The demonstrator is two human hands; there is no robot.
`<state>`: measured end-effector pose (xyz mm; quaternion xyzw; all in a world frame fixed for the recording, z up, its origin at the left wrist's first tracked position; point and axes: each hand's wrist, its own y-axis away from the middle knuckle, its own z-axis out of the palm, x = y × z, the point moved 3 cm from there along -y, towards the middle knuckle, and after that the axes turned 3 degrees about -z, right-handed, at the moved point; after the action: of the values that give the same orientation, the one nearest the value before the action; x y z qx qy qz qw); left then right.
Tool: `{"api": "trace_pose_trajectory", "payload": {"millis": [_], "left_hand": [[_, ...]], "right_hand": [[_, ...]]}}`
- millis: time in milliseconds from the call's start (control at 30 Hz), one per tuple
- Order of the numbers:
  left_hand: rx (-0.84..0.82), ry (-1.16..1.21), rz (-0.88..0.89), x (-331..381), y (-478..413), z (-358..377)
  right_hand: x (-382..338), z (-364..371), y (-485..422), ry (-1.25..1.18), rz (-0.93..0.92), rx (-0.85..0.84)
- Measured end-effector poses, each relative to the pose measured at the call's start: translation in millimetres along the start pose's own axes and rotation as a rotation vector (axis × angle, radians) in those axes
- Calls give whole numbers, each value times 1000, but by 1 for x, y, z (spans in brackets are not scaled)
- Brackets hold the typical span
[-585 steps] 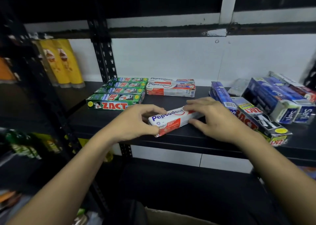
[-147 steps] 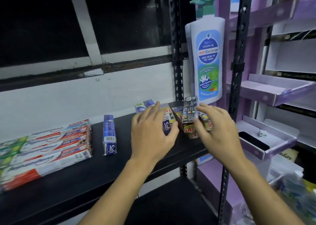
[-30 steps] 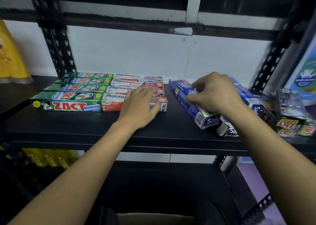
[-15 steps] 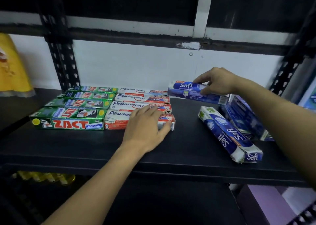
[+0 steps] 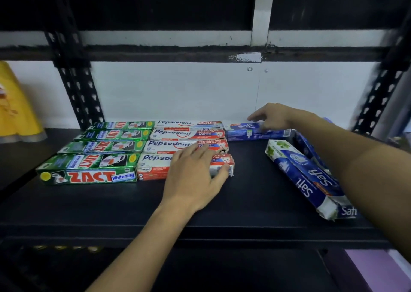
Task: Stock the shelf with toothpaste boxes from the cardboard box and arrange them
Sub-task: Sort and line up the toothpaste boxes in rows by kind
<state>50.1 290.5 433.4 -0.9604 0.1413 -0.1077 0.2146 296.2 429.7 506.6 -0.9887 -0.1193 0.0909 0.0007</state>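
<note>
On the black shelf [image 5: 133, 205] several green Zact boxes [image 5: 89, 172] lie in a column at the left. Beside them lies a column of several white-and-red Pepsodent boxes [image 5: 178, 134]. My left hand [image 5: 195, 178] rests flat on the front Pepsodent box [image 5: 153, 167], fingers straight. A blue Safi box [image 5: 255, 131] lies at the back against the wall, to the right of the Pepsodent column. My right hand [image 5: 275, 118] is over its right part, fingers touching its top. More blue Safi boxes [image 5: 307, 178] lie askew at the right. The cardboard box is out of view.
A yellow pack [image 5: 15, 109] stands on the neighbouring shelf at the far left. Black perforated uprights [image 5: 77, 87] flank the bay. The white back wall [image 5: 178, 91] closes the shelf behind. Bare shelf surface lies between the Pepsodent column and the askew Safi boxes.
My right hand has carried one blue Safi box down from the air and set it at the back beside the Pepsodent column. My left hand has stayed on the Pepsodent boxes.
</note>
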Motion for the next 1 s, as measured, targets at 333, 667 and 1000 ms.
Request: {"api": "trace_pose_trajectory", "payload": {"millis": [333,667,1000], "left_hand": [[-1,-7,-4,1,0,0],[-15,-4,-19,0,1,0],[-8,-4,-19,1,0,-1]], "right_hand": [[-4,26,-10,108,0,95],[-7,30,-17,114,25,137],[-8,31,-16,122,17,114]]}}
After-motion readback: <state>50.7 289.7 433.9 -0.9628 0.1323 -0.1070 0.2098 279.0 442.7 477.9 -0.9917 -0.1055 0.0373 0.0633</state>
